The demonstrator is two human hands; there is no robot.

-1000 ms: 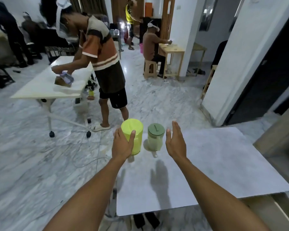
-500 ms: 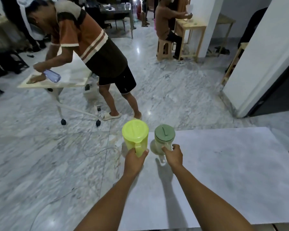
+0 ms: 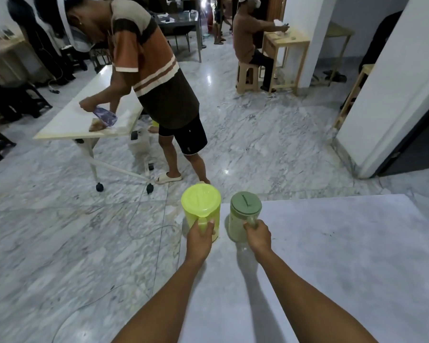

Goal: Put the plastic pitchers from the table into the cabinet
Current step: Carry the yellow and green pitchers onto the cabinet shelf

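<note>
Two plastic pitchers stand upright side by side at the far left corner of the grey marble-look table (image 3: 332,256). The bright yellow-green pitcher (image 3: 200,203) with a matching lid is on the left; my left hand (image 3: 200,237) is wrapped around its handle. The pale green pitcher (image 3: 244,209) with a darker green lid is on the right; my right hand (image 3: 258,237) grips its handle. Whether either pitcher is lifted off the table, I cannot tell. No cabinet is in view.
Just beyond the table a person in a striped shirt (image 3: 149,78) bends over a white wheeled table (image 3: 67,122). A cable (image 3: 144,233) trails over the marble floor on the left. A white wall corner (image 3: 382,100) and dark doorway stand on the right. Another person sits at a wooden desk (image 3: 285,43) farther back.
Both hands went from open beside the pitchers to closed around the handles. The view has tilted down and drawn closer to the pitchers.
</note>
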